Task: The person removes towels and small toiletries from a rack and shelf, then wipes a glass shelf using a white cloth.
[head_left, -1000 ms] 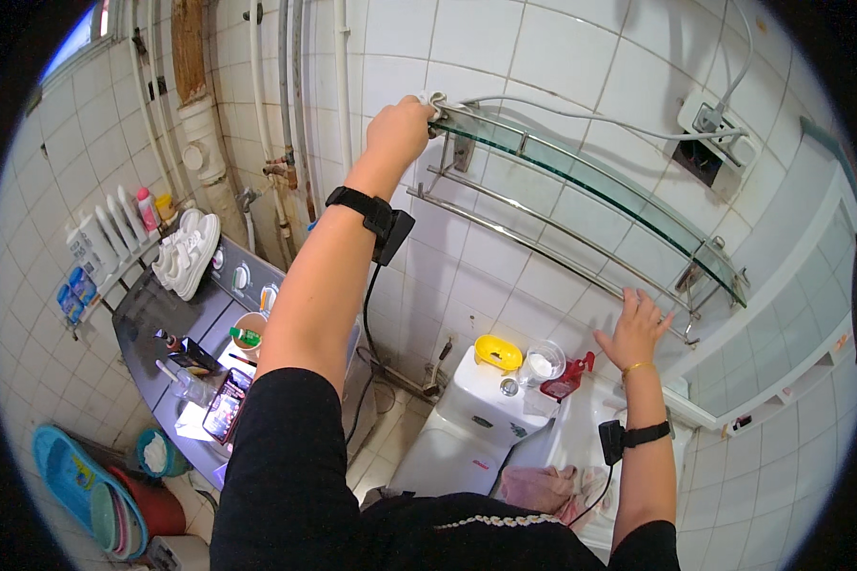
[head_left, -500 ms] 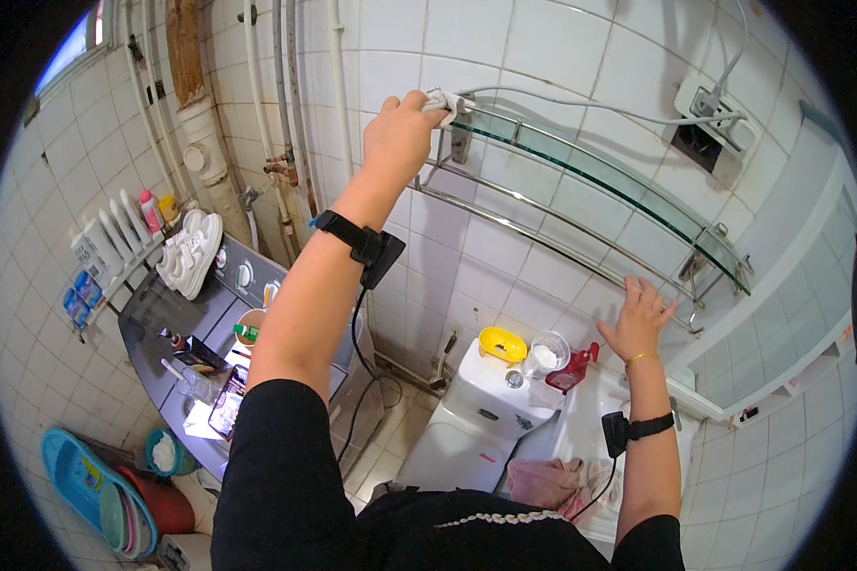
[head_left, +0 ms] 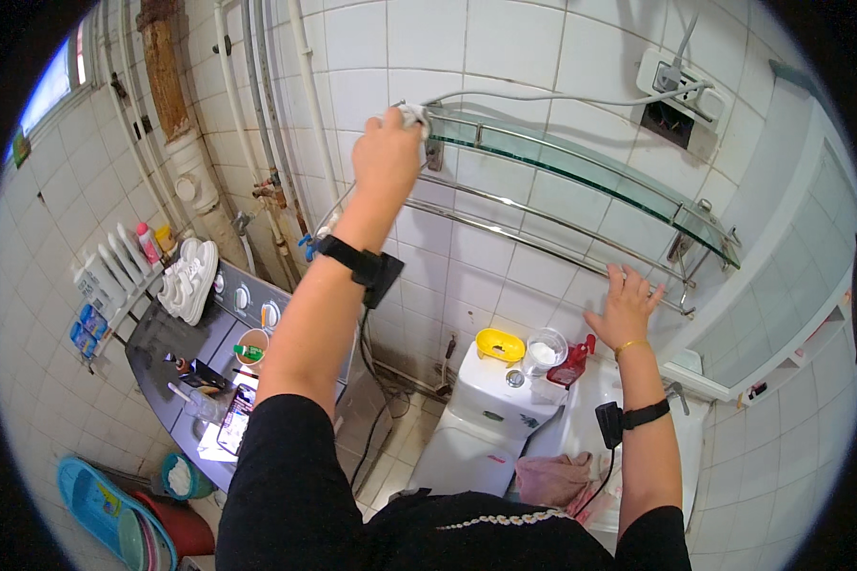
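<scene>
My left hand [head_left: 387, 157] is raised at the left end of a glass wall shelf [head_left: 581, 171] with metal rails. Its fingers are closed around a crumpled white cloth [head_left: 414, 116], which lies against the shelf's end. My right hand [head_left: 628, 306] is lower, close to the right end of the lower metal rail [head_left: 543, 237], with fingers spread and nothing in it. Whether its fingertips touch the rail I cannot tell. Both wrists wear black straps with small devices.
A grey cable [head_left: 543, 96] runs along the shelf's back to a wall socket [head_left: 681, 105]. Below stand a white toilet [head_left: 471, 447], a yellow soap dish [head_left: 500, 344] and a red bottle [head_left: 573, 362]. A washing machine [head_left: 162, 333] bearing white shoes [head_left: 192, 283] and a phone [head_left: 237, 419] is at left.
The whole view has shifted a little. My left hand and the cloth have slid slightly outward at the shelf's left end. My right hand stays open near the rail.
</scene>
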`<state>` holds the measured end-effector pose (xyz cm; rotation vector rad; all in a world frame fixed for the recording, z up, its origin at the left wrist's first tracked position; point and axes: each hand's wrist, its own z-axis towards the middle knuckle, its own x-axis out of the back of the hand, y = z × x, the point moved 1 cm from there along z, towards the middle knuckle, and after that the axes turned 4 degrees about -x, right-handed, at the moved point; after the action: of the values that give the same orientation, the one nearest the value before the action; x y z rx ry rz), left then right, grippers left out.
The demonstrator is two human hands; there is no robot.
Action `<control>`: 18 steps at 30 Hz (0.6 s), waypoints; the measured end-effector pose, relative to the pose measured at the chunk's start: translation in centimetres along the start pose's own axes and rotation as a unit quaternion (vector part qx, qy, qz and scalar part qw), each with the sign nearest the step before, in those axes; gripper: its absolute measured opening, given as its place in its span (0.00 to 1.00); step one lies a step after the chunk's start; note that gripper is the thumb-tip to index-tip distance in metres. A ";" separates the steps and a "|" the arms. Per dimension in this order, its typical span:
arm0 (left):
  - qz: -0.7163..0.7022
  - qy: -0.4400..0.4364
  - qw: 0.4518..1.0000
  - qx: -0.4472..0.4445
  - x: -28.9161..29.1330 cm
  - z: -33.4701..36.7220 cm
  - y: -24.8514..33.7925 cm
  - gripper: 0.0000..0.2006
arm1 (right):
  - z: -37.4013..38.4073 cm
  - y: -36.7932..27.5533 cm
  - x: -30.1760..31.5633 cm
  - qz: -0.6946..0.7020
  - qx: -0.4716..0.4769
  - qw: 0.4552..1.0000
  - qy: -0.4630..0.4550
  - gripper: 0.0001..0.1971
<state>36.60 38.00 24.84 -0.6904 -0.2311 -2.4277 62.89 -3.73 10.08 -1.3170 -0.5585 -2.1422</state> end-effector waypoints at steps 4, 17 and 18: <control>-0.054 0.019 0.996 -0.065 -0.3 -0.1 5.6 0.18 | -0.3 0.4 0.2 -0.003 -0.005 1.000 -0.002 0.59; -0.079 0.093 0.992 -0.041 2.2 4.9 -0.6 0.16 | 0.2 2.5 -0.6 -0.002 0.003 1.000 0.022 0.57; -0.082 0.101 0.988 -0.079 1.7 5.5 0.0 0.15 | 0.2 2.3 -0.5 0.002 0.000 1.000 0.020 0.57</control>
<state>37.81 38.90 30.42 -0.5049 -0.0138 -2.6732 64.72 -5.23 9.90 -1.2713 -0.5381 -2.1599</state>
